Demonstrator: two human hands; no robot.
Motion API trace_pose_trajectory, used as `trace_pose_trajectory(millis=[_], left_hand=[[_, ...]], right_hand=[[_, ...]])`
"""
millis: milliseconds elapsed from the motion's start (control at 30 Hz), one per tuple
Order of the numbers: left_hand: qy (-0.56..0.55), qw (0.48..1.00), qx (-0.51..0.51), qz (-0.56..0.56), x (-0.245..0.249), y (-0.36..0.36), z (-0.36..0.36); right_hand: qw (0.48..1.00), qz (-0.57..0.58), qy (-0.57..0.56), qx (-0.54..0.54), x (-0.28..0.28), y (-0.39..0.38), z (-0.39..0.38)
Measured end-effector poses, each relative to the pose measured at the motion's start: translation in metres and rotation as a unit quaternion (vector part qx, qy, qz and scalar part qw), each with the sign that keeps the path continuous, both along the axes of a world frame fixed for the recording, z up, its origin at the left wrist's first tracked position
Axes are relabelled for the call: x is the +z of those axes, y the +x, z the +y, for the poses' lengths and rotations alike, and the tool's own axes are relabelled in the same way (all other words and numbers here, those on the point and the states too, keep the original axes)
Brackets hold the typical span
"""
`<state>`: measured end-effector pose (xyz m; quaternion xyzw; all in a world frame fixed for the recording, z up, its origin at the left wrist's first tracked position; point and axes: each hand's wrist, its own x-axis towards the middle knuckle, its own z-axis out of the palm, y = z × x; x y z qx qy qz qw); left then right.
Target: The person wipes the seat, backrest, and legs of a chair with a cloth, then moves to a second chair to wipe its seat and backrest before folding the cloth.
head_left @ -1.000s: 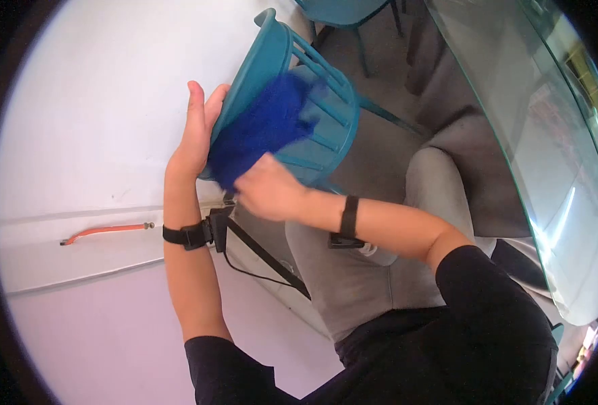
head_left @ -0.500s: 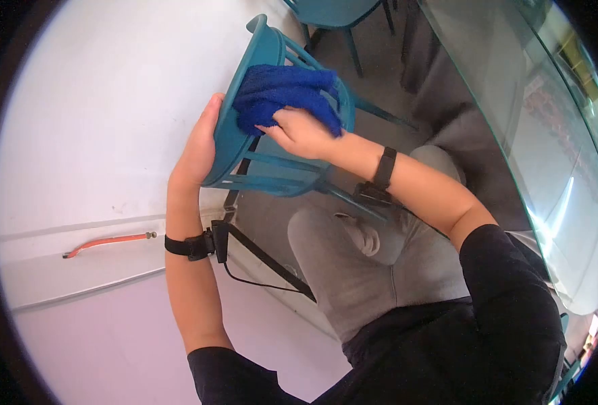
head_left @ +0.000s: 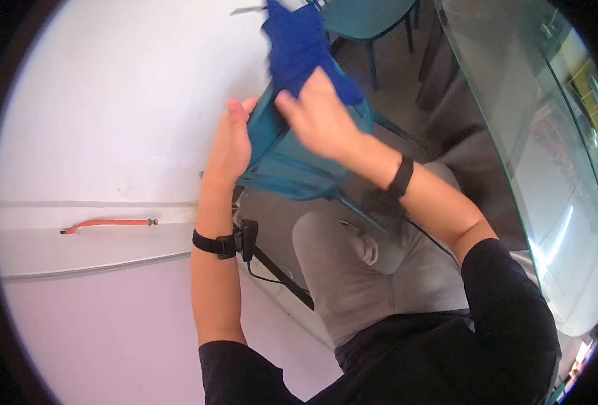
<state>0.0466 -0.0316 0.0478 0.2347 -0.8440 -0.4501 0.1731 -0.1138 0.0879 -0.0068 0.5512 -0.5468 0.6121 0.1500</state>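
A teal wooden chair [head_left: 292,169] is tipped toward me, its spindled back facing up. My left hand [head_left: 230,145] presses flat against the outer left side of the chair's curved back rail and steadies it. My right hand [head_left: 319,115] grips a dark blue fluffy cloth [head_left: 297,44] and holds it against the upper part of the chair back, near the top of the view. Both wrists wear black bands.
A white wall [head_left: 110,121] with an orange cable [head_left: 106,223] along its ledge fills the left. A glass-topped table [head_left: 549,155] curves down the right side. A second teal chair [head_left: 366,20] stands behind. My grey-trousered knee [head_left: 353,270] is below the chair.
My right hand has swept the blue cloth from the lower chair back up to its top. My left hand has shifted up and right along the rail, and the chair sits higher in view.
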Motion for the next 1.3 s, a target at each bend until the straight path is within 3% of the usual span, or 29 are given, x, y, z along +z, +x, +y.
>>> trace_pose_trajectory(millis=[67, 133, 200, 267, 367, 533, 667, 733, 767, 800, 833, 900, 933, 1000, 1033, 1100, 1133, 1200, 1267, 1300], left_hand=[[-0.031, 0.999, 0.014, 0.021, -0.001, 0.001, -0.004], [0.136, 0.989, 0.018, 0.057, 0.012, 0.005, 0.004], [0.117, 0.991, 0.011, 0.068, 0.000, 0.013, -0.005], [-0.099, 0.993, 0.065, -0.028, -0.018, 0.025, -0.030], [-0.145, 0.988, -0.035, 0.038, 0.011, 0.001, 0.016], [-0.203, 0.977, -0.033, 0.053, 0.007, 0.007, 0.013], [-0.167, 0.985, -0.039, 0.033, 0.006, 0.006, 0.005], [-0.224, 0.973, -0.037, 0.037, 0.001, 0.008, 0.005], [-0.278, 0.959, -0.032, 0.039, 0.003, 0.007, 0.001], [-0.280, 0.959, -0.029, 0.046, 0.008, 0.009, 0.001], [-0.273, 0.961, -0.036, 0.024, 0.013, 0.011, 0.002], [-0.264, 0.963, -0.047, 0.019, 0.017, 0.013, 0.003], [-0.262, 0.964, -0.050, 0.026, 0.010, 0.014, 0.000], [-0.341, 0.933, -0.007, 0.117, -0.009, 0.011, -0.009], [-0.338, 0.932, -0.012, 0.129, -0.007, 0.009, -0.007], [-0.309, 0.947, 0.026, 0.082, 0.003, 0.014, 0.003], [-0.303, 0.949, 0.025, 0.081, 0.008, 0.014, 0.003], [-0.300, 0.952, 0.054, -0.027, 0.016, 0.014, 0.001], [-0.299, 0.953, 0.051, -0.031, 0.023, 0.005, 0.013], [-0.302, 0.952, 0.047, -0.019, 0.026, 0.001, 0.018]], right_hand=[[0.994, 0.087, 0.030, 0.051, 0.014, 0.035, 0.020], [0.993, 0.026, 0.069, 0.097, 0.018, 0.057, 0.027], [0.987, 0.086, 0.116, 0.066, 0.007, 0.042, 0.022], [0.990, 0.113, 0.075, 0.039, -0.012, 0.027, 0.010], [0.989, 0.142, 0.021, 0.024, -0.022, 0.011, 0.004], [0.990, 0.138, 0.011, 0.039, -0.027, -0.003, -0.004], [0.999, 0.047, 0.016, 0.017, -0.041, -0.014, -0.020], [0.997, -0.066, 0.040, -0.033, -0.029, -0.020, -0.026], [0.973, -0.227, -0.014, 0.041, -0.018, -0.028, -0.028], [0.964, -0.247, -0.096, -0.007, -0.029, -0.035, -0.046], [0.944, -0.329, -0.023, 0.021, -0.026, -0.045, -0.047], [0.879, -0.464, 0.083, 0.066, -0.042, -0.073, -0.054], [0.820, -0.560, 0.091, 0.075, -0.046, -0.082, -0.049], [0.752, -0.652, -0.033, 0.094, -0.079, -0.095, -0.043], [0.759, -0.644, -0.037, 0.086, -0.086, -0.100, -0.032], [0.614, -0.737, -0.170, 0.227, -0.103, -0.109, 0.000], [0.615, -0.739, -0.167, 0.221, -0.122, -0.120, 0.015], [0.617, -0.736, -0.135, 0.243, -0.168, -0.132, 0.053], [0.688, -0.674, -0.128, 0.237, -0.200, -0.138, 0.083], [0.679, -0.684, -0.124, 0.238, -0.212, -0.143, 0.083]])
